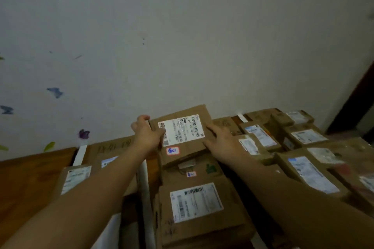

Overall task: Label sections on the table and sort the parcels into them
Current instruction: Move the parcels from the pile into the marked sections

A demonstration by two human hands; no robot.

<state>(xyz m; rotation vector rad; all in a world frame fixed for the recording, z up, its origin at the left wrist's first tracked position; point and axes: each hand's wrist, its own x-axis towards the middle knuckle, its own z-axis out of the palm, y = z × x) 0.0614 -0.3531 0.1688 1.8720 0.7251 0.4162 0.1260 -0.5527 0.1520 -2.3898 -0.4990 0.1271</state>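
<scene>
Hands: the left hand (146, 134) grips the held parcel (190, 153) at its far left corner, fingers curled over the edge and thumb on the shipping label. The right hand (224, 143) lies against the parcel's right side with fingers fairly straight, not clenched.
Wall: a pale wall (182, 36) rises behind the desk, with butterfly stickers (55, 92) on its left part.
Desk: bare brown wood (30, 178) shows at the left.
Right group: many labelled parcels (303, 168) lie close together.
Middle parcel: a large box (198, 202) lies nearest the camera, label up.
Held parcel: tilted, label up, over the middle row beyond the large box.
Left parcel: one box (74, 180) lies left of the white strip (144, 188).
Sticker: a small red-bordered tag (172, 150) sits below the held parcel's label.
</scene>
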